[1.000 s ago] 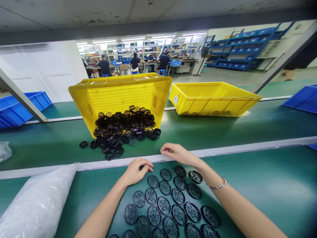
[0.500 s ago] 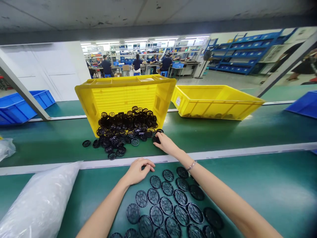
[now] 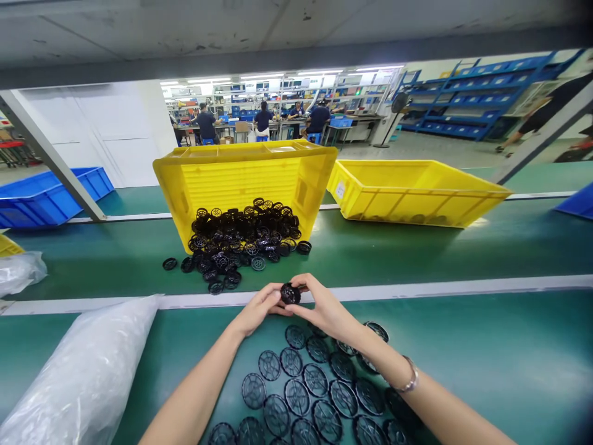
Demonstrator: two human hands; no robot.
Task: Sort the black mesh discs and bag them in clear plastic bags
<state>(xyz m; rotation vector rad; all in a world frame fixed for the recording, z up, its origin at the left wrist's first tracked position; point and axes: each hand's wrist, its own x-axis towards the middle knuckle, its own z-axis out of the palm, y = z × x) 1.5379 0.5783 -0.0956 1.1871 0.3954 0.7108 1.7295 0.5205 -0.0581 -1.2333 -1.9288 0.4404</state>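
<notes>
Between my two hands is a small black spoked wheel [image 3: 290, 294], held over the white strip. My right hand [image 3: 319, 304] grips it from the right with thumb and fingers. From the left, my left hand [image 3: 260, 308] closes its fingertips on the wheel's edge. Nearer me, several black spoked wheels [image 3: 297, 397] lie flat in rough rows on the green surface, some hidden under my right forearm. Beyond my hands, a yellow bin [image 3: 245, 179] tipped on its side spills a heap of similar black wheels [image 3: 241, 235] onto the green belt.
Another yellow bin [image 3: 417, 191] stands to the right of the tipped one. A full clear plastic bag [image 3: 83, 371] lies at the left. Blue bins [image 3: 50, 194] sit behind a slanted metal post [image 3: 55, 157]. A grey shelf [image 3: 296, 31] hangs overhead, and people work far back.
My right hand has come back from beside the heap, bringing a black wheel toward me. My left hand has moved to meet it and now grips the wheel too.
</notes>
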